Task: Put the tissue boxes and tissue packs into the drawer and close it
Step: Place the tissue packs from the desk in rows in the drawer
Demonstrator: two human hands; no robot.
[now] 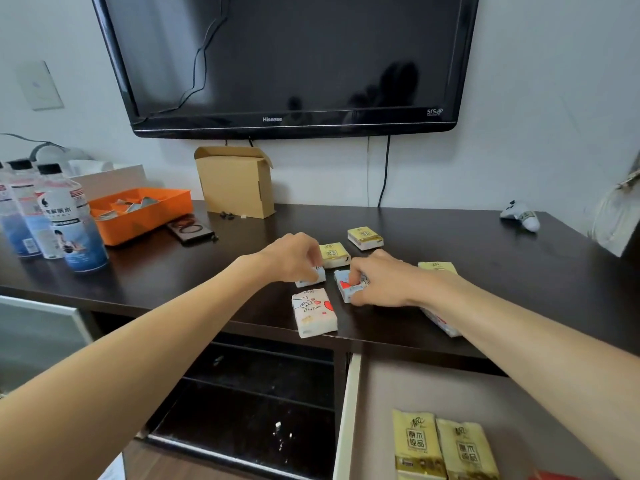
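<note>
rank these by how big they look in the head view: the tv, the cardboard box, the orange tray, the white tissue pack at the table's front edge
1. tv
2. and 3. orange tray and cardboard box: too alike to rank
4. white tissue pack, smallest, though nearest the camera

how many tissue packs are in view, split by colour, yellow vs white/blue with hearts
Yellow packs: 5, three on the desk and two in the open drawer
White/blue heart packs: 4
Total: 9
</note>
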